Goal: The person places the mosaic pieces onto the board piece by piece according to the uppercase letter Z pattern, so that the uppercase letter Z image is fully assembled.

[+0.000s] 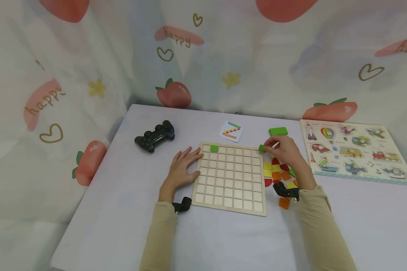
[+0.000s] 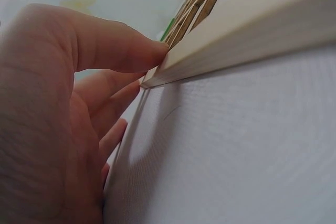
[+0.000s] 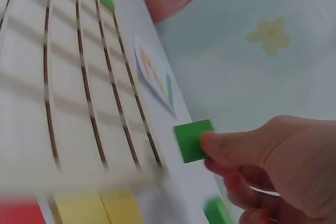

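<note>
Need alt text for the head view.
A right hand pinches a green square tile by the far right corner of a wooden grid board; the left hand touches the board's left edge. Another green tile sits in the farthest row. Loose colored tiles and a puzzle board lie right, a game controller left, a pattern card beyond.

A: so what's on that white table (image 1: 115, 210)?

B: black gamepad (image 1: 155, 136) near the far left corner, little pattern card (image 1: 231, 131) and a green block (image 1: 278, 131) near the far edge, picture puzzle (image 1: 357, 152) at the far right corner.

A: and mid-table?

B: wooden grid board (image 1: 228, 178), plus loose coloured tiles (image 1: 276, 175) beside it, toward the right edge.
</note>
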The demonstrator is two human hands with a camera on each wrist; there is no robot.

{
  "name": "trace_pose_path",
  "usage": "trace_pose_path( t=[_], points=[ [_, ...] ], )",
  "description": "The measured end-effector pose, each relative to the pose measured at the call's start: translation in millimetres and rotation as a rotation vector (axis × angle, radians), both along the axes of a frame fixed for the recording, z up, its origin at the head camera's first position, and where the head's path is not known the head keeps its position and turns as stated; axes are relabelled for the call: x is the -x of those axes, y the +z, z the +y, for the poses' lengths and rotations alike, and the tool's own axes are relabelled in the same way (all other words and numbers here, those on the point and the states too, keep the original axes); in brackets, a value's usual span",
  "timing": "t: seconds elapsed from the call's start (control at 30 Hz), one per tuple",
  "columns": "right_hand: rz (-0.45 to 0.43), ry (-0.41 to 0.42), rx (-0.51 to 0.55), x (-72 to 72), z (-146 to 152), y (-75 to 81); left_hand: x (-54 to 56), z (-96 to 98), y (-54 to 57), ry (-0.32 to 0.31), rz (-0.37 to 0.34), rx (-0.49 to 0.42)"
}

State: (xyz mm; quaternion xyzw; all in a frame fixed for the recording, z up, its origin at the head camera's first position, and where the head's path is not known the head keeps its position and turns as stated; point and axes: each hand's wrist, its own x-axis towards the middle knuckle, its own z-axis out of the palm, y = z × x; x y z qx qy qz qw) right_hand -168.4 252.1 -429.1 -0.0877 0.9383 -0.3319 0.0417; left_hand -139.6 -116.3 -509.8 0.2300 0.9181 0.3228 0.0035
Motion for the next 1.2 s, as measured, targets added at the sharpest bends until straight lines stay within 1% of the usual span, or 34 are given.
trace_pose_path(
  t=[0.1, 0.17, 0.3, 0.4, 0.5, 0.63, 0.73, 0.83, 0.93, 1.07, 1.2],
  points=[
    [0.037, -0.007, 0.086, 5.8, -27, -5.2, -0.8, 1.0, 0.9, 0.003, 0.001, 0.0],
    [0.036, 0.004, 0.134, 10.5, -45, -13.1, -1.4, 1.7, 2.0, 0.004, 0.001, -0.004],
    [0.018, 0.019, 0.176, 18.6, -76, -27.0, -1.5, 1.3, 0.3, 0.006, 0.009, -0.013],
    [0.028, 0.004, 0.177, 21.1, -89, -30.1, -0.9, 1.6, -1.5, 0.006, 0.017, -0.025],
    [0.062, -0.013, 0.202, 21.4, -96, -31.1, -0.4, 1.8, -2.0, 0.006, 0.015, -0.033],
    [0.073, 0.003, 0.251, 20.6, -103, -33.7, -0.2, 1.3, -1.7, 0.009, 0.01, -0.028],
    [0.053, 0.012, 0.234, 19.3, -109, -36.4, -0.2, 0.7, -1.6, 0.009, 0.013, -0.023],
    [0.039, -0.012, 0.188, 17.7, -114, -37.0, -0.2, 1.2, -1.2, 0.007, 0.017, -0.018],
    [0.044, -0.029, 0.134, 18.1, -117, -38.1, -0.1, 1.4, -0.9, 0.007, 0.014, -0.011],
    [0.051, -0.022, 0.073, 18.5, -118, -39.0, -0.1, 1.0, -0.8, 0.009, 0.009, -0.003],
    [0.037, -0.037, 0.067, 16.3, -111, -33.4, 0.5, 0.4, -1.2, 0.007, 0.018, 0.0]
  ],
)
